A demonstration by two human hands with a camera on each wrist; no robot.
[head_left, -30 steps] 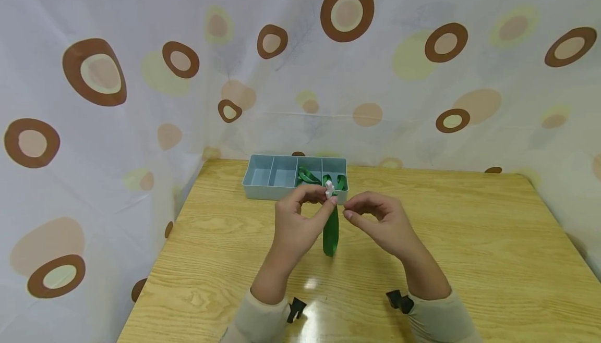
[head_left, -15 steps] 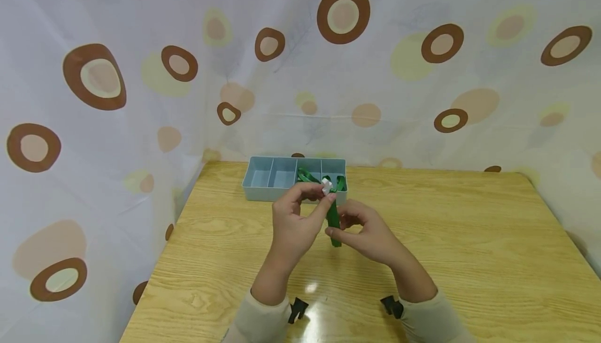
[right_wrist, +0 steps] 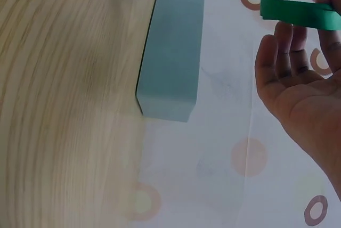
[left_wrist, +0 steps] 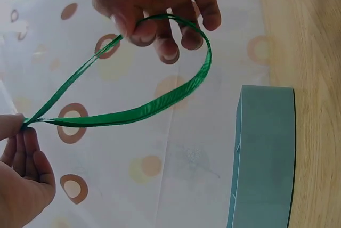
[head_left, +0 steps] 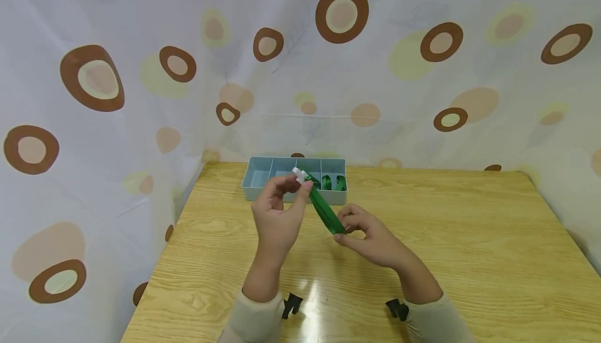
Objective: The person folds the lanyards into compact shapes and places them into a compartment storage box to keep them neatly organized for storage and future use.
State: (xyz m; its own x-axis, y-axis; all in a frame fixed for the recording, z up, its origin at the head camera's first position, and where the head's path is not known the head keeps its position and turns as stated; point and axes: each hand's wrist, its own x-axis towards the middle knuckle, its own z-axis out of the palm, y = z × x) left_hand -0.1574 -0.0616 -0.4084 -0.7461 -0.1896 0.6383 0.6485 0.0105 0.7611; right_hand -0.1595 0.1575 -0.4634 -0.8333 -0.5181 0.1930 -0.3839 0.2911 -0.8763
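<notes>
A loop of shiny green ribbon (head_left: 325, 211) with a small white flower-shaped piece (head_left: 299, 175) at its upper end slants down to the right, above the table. My left hand (head_left: 278, 223) pinches that upper end between thumb and fingers. In the left wrist view, the left hand (left_wrist: 26, 169) grips the point where the ribbon's strands meet. My right hand (head_left: 375, 239) holds the lower end of the loop; in the left wrist view the ribbon (left_wrist: 160, 103) bows out past the right hand's fingers (left_wrist: 169, 52). In the right wrist view the right hand (right_wrist: 298, 79) shows beside the ribbon (right_wrist: 293, 13).
A blue-grey divided box (head_left: 267, 193) stands at the back of the wooden table (head_left: 469, 239), behind the hands. More green ribbons (head_left: 340, 182) lie in its right-hand compartments. A patterned curtain (head_left: 375, 87) hangs behind the table and along its left side.
The right hand came in from the right and took hold of the hanging ribbon's lower part. The left hand moved left with the white piece, so the ribbon now slants.
</notes>
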